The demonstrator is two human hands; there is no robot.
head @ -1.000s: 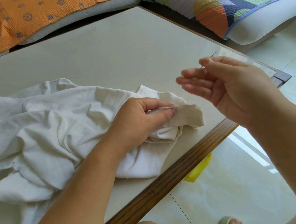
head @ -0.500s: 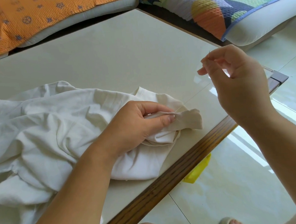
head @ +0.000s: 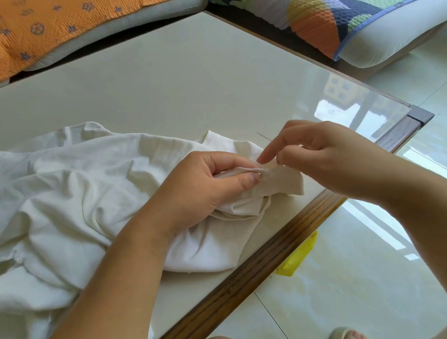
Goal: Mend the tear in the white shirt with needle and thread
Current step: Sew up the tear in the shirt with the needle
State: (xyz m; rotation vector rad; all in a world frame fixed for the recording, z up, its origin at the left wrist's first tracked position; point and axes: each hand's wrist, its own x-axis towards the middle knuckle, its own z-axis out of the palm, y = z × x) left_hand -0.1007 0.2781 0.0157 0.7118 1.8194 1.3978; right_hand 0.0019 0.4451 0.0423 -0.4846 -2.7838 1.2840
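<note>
White shirt [head: 75, 204], right hand [head: 334, 160] lowered with needle [head: 264, 136]

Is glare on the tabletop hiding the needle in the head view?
Head view: glare sits on the table near its right corner, beyond the right hand; the needle shows as a faint thin line clear of it; the white shirt is evenly lit.

you dropped your right hand [head: 329, 160] back down, needle [head: 264, 137] came along, ended up right at the pinched fold of the shirt [head: 61, 192]
</note>
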